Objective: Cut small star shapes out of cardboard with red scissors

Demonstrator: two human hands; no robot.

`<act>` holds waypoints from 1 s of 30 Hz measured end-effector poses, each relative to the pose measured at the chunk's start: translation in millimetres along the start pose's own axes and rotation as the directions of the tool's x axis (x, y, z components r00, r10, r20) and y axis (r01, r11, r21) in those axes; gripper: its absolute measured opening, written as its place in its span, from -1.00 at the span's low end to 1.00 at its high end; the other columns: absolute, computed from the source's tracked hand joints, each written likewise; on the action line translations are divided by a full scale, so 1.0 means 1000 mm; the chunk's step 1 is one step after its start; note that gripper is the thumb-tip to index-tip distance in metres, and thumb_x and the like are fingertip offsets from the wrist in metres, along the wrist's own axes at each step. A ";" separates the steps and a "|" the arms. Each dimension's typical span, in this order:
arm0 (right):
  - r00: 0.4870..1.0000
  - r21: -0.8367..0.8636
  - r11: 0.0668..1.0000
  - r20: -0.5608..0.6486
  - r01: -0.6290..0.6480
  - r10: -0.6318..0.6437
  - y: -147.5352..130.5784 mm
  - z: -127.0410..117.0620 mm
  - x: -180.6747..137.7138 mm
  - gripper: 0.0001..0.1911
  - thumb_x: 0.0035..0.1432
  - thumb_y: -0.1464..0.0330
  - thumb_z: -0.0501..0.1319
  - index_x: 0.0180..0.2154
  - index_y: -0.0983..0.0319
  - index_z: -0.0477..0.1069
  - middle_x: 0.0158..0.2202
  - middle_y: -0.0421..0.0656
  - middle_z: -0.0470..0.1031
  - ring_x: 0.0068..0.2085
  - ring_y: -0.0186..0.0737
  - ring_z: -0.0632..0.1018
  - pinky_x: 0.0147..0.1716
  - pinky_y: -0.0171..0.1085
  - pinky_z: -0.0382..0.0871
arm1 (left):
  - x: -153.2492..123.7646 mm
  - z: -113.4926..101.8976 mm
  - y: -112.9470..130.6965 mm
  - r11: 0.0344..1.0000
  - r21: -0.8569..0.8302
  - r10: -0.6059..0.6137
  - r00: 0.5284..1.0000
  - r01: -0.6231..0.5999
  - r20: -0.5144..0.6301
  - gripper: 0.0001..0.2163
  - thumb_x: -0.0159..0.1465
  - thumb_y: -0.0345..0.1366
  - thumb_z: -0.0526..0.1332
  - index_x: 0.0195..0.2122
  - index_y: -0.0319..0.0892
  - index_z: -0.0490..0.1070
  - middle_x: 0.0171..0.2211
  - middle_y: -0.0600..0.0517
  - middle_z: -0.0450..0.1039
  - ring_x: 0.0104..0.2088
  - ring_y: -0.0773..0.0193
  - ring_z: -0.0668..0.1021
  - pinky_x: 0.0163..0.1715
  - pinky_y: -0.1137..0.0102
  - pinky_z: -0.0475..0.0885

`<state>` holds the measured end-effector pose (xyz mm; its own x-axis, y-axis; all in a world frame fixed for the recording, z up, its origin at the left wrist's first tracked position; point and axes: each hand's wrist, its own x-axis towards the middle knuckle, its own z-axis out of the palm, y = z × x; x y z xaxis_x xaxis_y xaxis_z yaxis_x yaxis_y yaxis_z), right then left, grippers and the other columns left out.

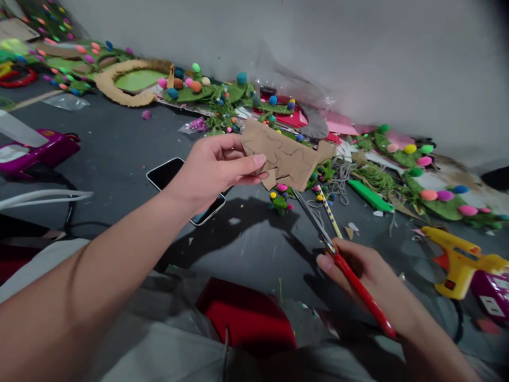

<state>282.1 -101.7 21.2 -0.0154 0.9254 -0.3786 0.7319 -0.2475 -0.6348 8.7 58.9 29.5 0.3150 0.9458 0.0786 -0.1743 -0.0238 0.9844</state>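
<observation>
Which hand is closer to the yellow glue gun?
Right. The right hand, with the scissors, is just left of the yellow glue gun; the left hand is farther left, holding the cardboard.

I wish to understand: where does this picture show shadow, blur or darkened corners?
Head view: shadows lie on the table below the left hand; head view: the upper right corner is darkened; head view: the purple object at far right looks soft, but star outlines on the cardboard are readable.

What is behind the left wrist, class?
On either side of the left wrist, pale-edged ends of what looks like a phone show on the table. The middle is covered, so one phone or two cannot be told.
</observation>
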 end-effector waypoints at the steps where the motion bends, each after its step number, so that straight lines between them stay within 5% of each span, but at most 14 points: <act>1: 1.000 0.013 1.000 -0.005 -0.004 0.004 0.000 0.001 0.001 -0.45 0.34 -0.14 0.21 -0.43 0.13 0.19 -0.49 -0.34 0.12 -0.46 -0.31 0.21 -0.49 -0.31 0.16 | 0.000 0.000 -0.001 1.000 0.005 -0.004 1.000 0.003 0.009 -0.82 0.23 -0.29 0.50 -0.17 -0.19 0.65 -0.23 -0.02 0.71 -0.25 0.21 0.75 -0.15 0.33 0.71; 30: 1.000 0.014 1.000 -0.006 -0.001 0.001 0.003 0.003 0.002 -0.44 0.35 -0.16 0.18 -0.42 0.13 0.16 -0.47 -0.34 0.11 -0.44 -0.31 0.20 -0.47 -0.30 0.14 | -0.002 0.001 0.001 1.000 0.001 0.020 0.999 -0.020 0.049 -0.87 0.31 -0.45 0.41 -0.12 -0.28 0.64 -0.22 -0.01 0.69 -0.30 0.35 0.71 -0.21 0.42 0.68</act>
<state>282.3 -101.5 16.8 -0.0105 0.9267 -0.3756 0.7226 -0.2526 -0.6435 8.9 56.7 30.7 0.3570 0.9280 0.1062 -0.1798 -0.0433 0.9828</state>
